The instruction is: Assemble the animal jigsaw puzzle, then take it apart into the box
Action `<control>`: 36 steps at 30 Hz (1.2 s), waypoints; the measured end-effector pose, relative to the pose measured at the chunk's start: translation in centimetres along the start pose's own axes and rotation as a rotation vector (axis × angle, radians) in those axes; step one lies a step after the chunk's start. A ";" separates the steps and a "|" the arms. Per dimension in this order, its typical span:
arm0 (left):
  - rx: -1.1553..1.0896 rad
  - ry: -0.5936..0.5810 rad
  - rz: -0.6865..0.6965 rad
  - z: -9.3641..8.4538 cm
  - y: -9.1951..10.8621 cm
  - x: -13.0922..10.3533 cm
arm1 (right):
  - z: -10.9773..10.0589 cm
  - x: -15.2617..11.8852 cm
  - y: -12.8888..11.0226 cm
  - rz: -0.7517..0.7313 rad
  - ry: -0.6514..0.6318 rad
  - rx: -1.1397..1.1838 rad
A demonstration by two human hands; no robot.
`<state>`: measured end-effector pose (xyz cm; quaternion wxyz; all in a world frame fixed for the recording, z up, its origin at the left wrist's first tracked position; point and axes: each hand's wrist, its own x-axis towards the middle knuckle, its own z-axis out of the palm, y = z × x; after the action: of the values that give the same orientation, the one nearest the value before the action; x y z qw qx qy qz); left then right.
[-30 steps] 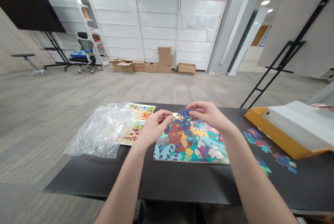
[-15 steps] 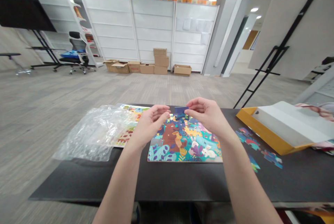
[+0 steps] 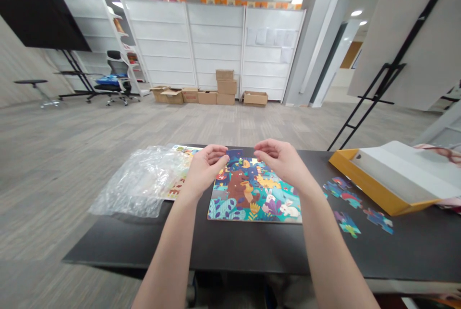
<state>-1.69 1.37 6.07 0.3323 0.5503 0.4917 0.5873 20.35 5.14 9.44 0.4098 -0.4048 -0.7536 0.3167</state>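
A colourful animal puzzle (image 3: 252, 198) lies partly assembled on the black table (image 3: 248, 246). At its far left corner a dark blue puzzle piece (image 3: 235, 154) is pinched between the thumb and fingers of my left hand (image 3: 207, 167). My right hand (image 3: 279, 157) hovers over the puzzle's far edge, its thumb and fingers curved and apart with nothing between them. Several loose puzzle pieces (image 3: 350, 198) lie to the right of my right forearm.
Crumpled clear plastic (image 3: 133, 181) covers part of a picture sheet (image 3: 176, 184) on the left. An open yellow box (image 3: 378, 189) with a white inside stands at the right.
The dark blue piece has passed from my right hand to my left and moved left. My right hand has opened. The camera view has shifted slightly.
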 end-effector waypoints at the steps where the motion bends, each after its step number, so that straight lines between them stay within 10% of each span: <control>1: 0.014 0.014 -0.013 -0.2 -0.1 0.1 | -0.4 -0.4 0.4 0.010 0.026 -0.028; 13: 0.124 0.074 -0.079 -1.2 -2.5 1.8 | -2.0 -3.7 6.5 0.127 0.005 -0.254; 22: 0.320 -0.188 -0.093 2.2 -5.5 8.4 | -1.9 -3.4 8.3 0.174 -0.010 -0.342; 36: 0.515 -0.246 -0.042 1.9 -10.4 9.5 | -0.9 -3.4 9.2 0.209 -0.074 -0.464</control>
<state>-3.07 13.71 -0.90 0.2510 0.6736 0.5917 0.3649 25.48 6.62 1.18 0.2432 -0.5521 -0.7745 0.1904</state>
